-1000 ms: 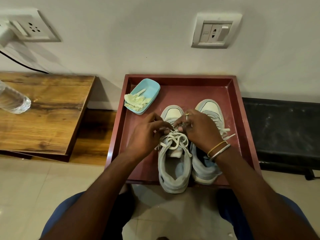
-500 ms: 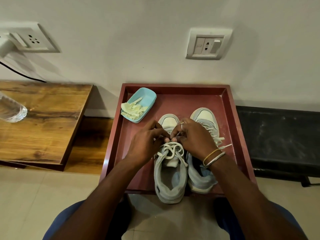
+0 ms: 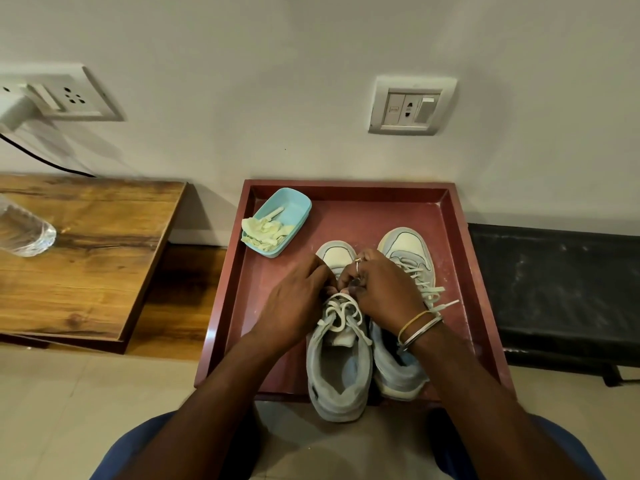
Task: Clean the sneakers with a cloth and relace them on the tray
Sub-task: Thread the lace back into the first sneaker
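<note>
Left hand (image 3: pixel 298 306): fingers (image 3: pixel 320 271) curled, pinching the lace (image 3: pixel 341 311) of the nearer sneaker (image 3: pixel 337 382).
Right hand (image 3: pixel 384 296): fingers curled on the same lace; bangles (image 3: pixel 417 329) at the wrist.
Nearer sneaker: on the tray (image 3: pixel 346 220), heel overhanging its near rim.
Second sneaker (image 3: pixel 405 251): just beside, laced.
Cloth (image 3: pixel 263 232): in the blue dish (image 3: pixel 294 206), tray's far left corner.
Change: both hands stayed at the lace.

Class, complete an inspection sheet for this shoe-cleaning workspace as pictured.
Surface: red tray on tiled floor.
Job's things: left sneaker, heel overhanging the tray's near rim; right sneaker beside it; cloth in blue dish.
Clutter: plastic bottle on wooden table.
Hands: left hand and right hand pinch the left sneaker's laces.
Cables: black cable below the plug at the wall.
Surroundings: wall socket, black bench.
</note>
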